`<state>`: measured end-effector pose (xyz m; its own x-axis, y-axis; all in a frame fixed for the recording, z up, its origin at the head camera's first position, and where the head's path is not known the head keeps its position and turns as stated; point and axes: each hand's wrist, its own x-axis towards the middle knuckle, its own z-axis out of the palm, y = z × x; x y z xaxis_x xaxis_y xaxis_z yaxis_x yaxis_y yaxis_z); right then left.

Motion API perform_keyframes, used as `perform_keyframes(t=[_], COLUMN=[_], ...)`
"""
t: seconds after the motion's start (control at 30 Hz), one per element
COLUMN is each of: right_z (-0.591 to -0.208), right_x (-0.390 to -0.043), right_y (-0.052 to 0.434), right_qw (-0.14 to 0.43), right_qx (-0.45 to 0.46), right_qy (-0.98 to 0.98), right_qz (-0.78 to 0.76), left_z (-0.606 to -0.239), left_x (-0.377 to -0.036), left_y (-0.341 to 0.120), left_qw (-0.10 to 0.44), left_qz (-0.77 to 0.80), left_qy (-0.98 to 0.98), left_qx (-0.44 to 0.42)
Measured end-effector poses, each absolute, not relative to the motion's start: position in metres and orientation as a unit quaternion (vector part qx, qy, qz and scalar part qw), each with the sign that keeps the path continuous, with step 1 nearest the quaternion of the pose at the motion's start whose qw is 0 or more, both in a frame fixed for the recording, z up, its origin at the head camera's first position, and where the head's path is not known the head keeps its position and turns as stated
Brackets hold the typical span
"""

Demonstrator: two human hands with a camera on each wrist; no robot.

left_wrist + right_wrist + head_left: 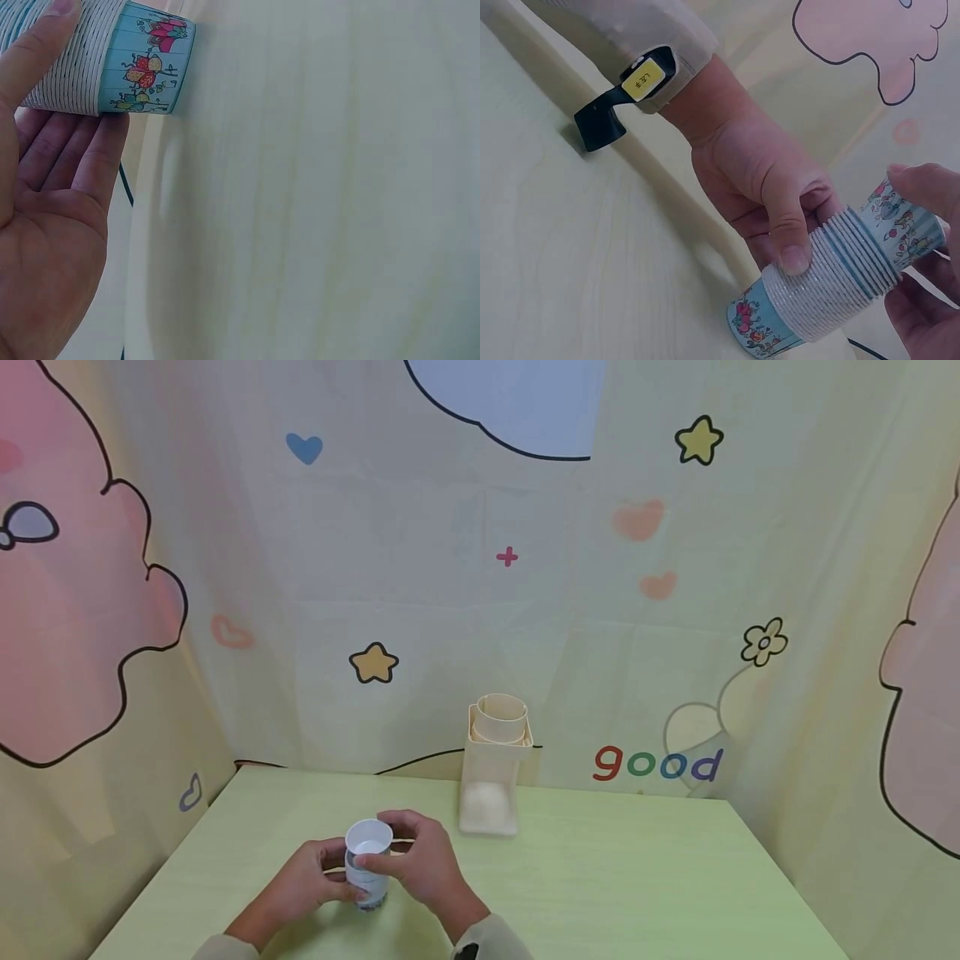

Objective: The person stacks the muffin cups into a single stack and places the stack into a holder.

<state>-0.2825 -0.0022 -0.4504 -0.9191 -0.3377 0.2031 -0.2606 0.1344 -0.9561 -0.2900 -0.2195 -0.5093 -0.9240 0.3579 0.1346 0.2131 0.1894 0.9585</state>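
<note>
A stack of nested paper cups (829,274), light blue with flower prints and pale rims, is between my two hands. My left hand (303,878) grips the stack around its middle, thumb on one side and fingers on the other; the left wrist view shows the printed base of the lowest cup (146,64). At the mouth end, my right hand (433,867) pinches the top cup (901,223) between thumb and fingers. That cup stands partly out of the stack, its printed wall showing. In the head view the stack is roughly upright, its open mouth facing up.
A cream plastic stand (489,785) with a round tube (502,717) at its top stands at the back edge of the pale table (637,877). Printed curtains (450,568) hang behind the table and at both sides.
</note>
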Motion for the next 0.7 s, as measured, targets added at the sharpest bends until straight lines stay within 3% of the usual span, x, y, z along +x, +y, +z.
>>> perform_keyframes(t=[0.7], right_z=[-0.463], right_x=[-0.283], right_y=[0.002], right_qw=[0.045], right_qx=[-0.200], right_qy=[0.754], right_qz=[-0.624], left_z=[-0.510], left_x=[-0.286], left_y=[-0.218], left_qw=[0.057], left_qz=[0.609], left_qy=[0.768], left_qx=[0.189])
